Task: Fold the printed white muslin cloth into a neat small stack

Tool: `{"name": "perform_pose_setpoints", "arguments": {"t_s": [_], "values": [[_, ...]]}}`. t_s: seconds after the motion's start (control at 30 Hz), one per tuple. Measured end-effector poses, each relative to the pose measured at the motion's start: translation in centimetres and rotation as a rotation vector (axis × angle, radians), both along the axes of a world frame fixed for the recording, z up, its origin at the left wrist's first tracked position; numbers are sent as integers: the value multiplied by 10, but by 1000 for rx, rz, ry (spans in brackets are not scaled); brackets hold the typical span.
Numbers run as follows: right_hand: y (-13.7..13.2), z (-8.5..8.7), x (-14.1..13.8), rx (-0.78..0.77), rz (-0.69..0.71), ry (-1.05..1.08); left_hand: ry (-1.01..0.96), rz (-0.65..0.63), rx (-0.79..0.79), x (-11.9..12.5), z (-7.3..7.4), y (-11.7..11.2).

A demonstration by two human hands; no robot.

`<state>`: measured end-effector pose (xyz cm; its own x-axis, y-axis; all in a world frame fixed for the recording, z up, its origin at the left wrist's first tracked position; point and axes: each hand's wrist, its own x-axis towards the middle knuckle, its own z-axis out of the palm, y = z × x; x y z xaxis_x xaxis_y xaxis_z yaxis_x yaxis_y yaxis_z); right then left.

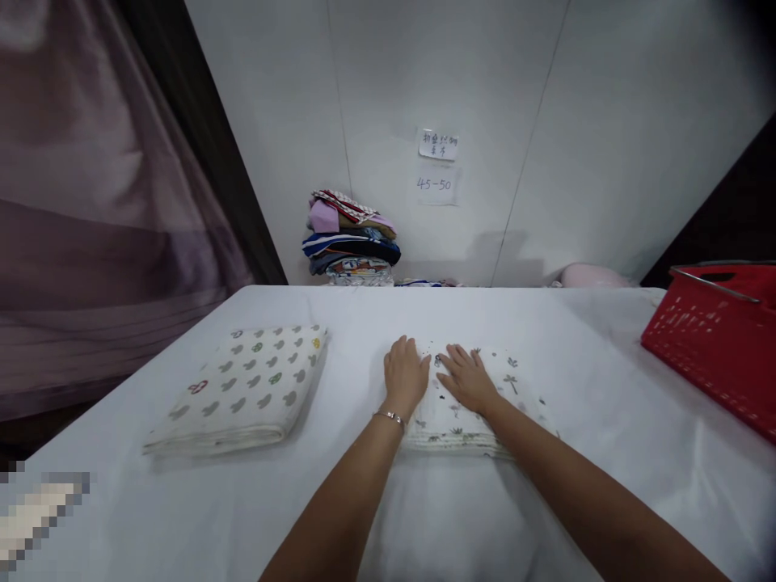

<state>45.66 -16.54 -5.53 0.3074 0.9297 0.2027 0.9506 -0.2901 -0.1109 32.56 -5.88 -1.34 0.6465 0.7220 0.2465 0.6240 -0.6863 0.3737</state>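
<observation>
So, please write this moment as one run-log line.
left hand: at left edge of folded white plant-print cloth; right hand: spread on same cloth; folded white mushroom-print cloth: apart, left

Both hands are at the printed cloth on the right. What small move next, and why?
Probably smooth the folded cloth rightward with the right hand: that hand lies flat on top, while the left hand rests along the left edge, where it could steady the stacked layers.
</observation>
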Motion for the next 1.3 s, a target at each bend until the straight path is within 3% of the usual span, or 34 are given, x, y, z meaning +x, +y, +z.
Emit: {"name": "perform_pose_setpoints", "arguments": {"t_s": [0.1,0.27,0.37,0.5,0.6,0.7,0.87,1.0,1.13,1.3], "values": [[2,-1,0,-9,-3,9,96,-148,25,-1,-10,-11],[5,7,10,-82,-7,124,178,-191,-21,-5,-30,-9],[-11,15,27,-145,-49,159,191,-206,-31,-7,-31,-5],[-53,11,50,-136,-260,44,194,-234,-39,-9,-30,-4],[-72,5,59,-156,-268,61,189,-251,-48,-8,-31,-6],[-73,8,60,-168,-265,91,175,-252,-77,-7,-29,-7],[-79,24,43,-153,-295,134,104,-281,-252,-13,-18,2],[-104,30,11,-1,-176,202,-182,-211,-286,-47,-13,6],[-118,35,-26,125,50,300,-343,-81,-366,-86,-17,-10],[-111,33,-54,225,164,359,-473,-101,-428,-103,-31,-39]]}}
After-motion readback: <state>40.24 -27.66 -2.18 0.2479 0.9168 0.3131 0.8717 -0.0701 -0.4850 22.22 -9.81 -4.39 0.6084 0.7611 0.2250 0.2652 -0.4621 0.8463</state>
